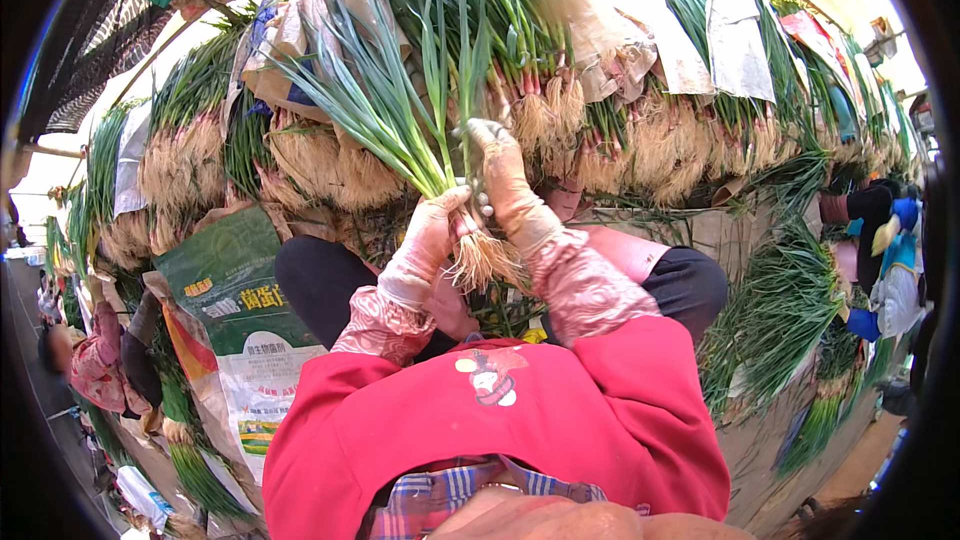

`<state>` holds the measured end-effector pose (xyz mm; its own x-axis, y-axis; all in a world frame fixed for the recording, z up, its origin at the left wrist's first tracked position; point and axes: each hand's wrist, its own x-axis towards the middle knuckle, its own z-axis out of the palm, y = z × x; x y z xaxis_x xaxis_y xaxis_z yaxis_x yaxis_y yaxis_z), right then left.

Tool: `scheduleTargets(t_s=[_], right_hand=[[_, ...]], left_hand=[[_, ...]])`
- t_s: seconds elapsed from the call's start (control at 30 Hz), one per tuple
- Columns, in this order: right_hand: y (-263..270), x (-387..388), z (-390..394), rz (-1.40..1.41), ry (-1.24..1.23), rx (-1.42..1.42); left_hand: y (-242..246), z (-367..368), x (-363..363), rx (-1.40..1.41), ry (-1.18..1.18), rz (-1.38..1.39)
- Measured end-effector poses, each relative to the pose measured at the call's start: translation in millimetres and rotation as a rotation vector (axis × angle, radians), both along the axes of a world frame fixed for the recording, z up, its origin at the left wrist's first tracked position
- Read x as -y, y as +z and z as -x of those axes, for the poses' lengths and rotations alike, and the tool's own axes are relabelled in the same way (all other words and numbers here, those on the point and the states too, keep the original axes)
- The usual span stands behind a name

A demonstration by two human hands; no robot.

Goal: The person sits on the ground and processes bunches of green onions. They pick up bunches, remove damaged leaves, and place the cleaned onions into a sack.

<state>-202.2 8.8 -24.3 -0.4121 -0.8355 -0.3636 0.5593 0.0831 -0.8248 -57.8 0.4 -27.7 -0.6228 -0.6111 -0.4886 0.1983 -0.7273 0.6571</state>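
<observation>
A bunch of green onions (429, 165) fans up and to the left from my gloved left hand (424, 236). My left thumb and fingers close around its pale stems just above the roots. Below that grip hangs a tuft of stringy, straw-coloured roots (486, 255). My gloved right hand (506, 176) is close against the right side of the bunch, its fingers curled beside an upright stalk. Its upper fingertips are blurred, so I cannot tell whether they grip a leaf. Whitish fingertips show near the stems.
In front, a long heap of green onions (525, 22) lies with roots towards me, partly covered by pale sacks (739, 30). A green printed sack (225, 277) lies at left. More onions (787, 307) are piled at right. Other people's sleeves (97, 367) show at the far left.
</observation>
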Motion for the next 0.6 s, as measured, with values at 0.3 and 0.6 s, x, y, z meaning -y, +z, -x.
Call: scheduleTargets(t_s=[0.3, 0.6], right_hand=[[-31, -30, 45, 0.160, 0.024, -0.178], [1, -4, 107, -0.337, 0.206, -1.660]], left_hand=[[-7, -29, 19, 0.155, 0.133, 0.095], [44, -51, 45, -0.328, 0.025, 0.102]])
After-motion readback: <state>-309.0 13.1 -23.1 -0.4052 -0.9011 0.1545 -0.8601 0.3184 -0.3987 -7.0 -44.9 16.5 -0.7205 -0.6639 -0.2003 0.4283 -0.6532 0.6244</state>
